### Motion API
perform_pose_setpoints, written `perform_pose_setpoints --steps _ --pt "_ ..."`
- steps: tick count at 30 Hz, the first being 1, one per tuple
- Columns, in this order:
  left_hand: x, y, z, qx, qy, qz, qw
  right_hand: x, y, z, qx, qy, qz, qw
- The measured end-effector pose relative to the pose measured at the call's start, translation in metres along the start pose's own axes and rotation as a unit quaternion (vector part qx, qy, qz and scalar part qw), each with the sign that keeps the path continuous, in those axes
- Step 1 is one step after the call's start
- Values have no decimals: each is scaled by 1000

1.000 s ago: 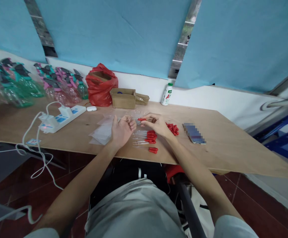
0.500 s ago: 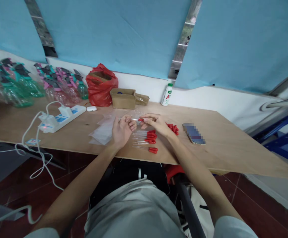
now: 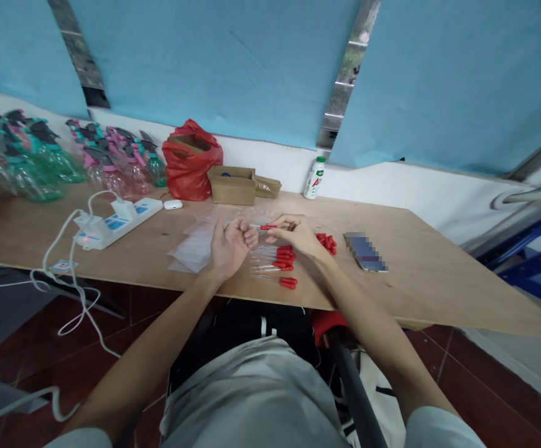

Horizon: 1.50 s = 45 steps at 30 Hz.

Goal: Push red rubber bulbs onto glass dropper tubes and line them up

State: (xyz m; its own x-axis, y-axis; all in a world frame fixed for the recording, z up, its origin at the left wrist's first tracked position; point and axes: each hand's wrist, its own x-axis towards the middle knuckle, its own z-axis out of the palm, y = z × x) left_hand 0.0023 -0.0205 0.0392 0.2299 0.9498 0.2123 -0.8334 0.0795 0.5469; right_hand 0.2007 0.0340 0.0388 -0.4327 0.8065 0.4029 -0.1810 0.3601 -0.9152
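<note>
R hand [image 3: 298,235] grip is narrow, thumb + fingers pinching a red-ended piece [image 3: 265,228], thin pale shaft pointing L. L hand [image 3: 230,249] is just L of that grip, palm up, fingers curled; shaft runs toward its fingertips, but can't tell if L grip has hold of anything or how firmly.

Step in hand, my read: one piece being handled betw. both hands, above the surface [image 3: 420,274], R grip doing the holding. Next move prob. calls for a steady R pinch at the red end, shaft kept in line w/ L fingers, no sideways load as it looks slender.

Nearer the body from R grip: laid-out red-ended pieces [image 3: 284,257], shafts L, plus a small separate group [image 3: 288,283] closest to the edge, same way round. Just R of R grip, partly behind the wrist: pile of red parts [image 3: 327,243]; can't tell if shafts are fitted. Phone [image 3: 366,252] further R. L of L grip: clear plastic sheets or bags [image 3: 191,249], flat, overlapping.
</note>
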Motion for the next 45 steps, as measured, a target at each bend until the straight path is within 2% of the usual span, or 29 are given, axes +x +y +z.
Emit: perform_pose_setpoints --steps 5,16,31,39,45 --pt "0 -1 2 -2 14 -13 1000 -3 0 -3 -23 -15 -21 999" --pt "0 -2 2 -9 37 -19 999 -6 -4 0 -60 -12 -6 998" --pt "3 -5 -5 -16 31 -21 999 -9 -11 9 -62 22 -7 998" --pt "0 -5 -1 -27 26 -10 999 -7 -9 8 -57 21 -14 998" --pt "1 -4 -3 7 11 -2 1000 -8 -10 8 -63 14 -18 998"
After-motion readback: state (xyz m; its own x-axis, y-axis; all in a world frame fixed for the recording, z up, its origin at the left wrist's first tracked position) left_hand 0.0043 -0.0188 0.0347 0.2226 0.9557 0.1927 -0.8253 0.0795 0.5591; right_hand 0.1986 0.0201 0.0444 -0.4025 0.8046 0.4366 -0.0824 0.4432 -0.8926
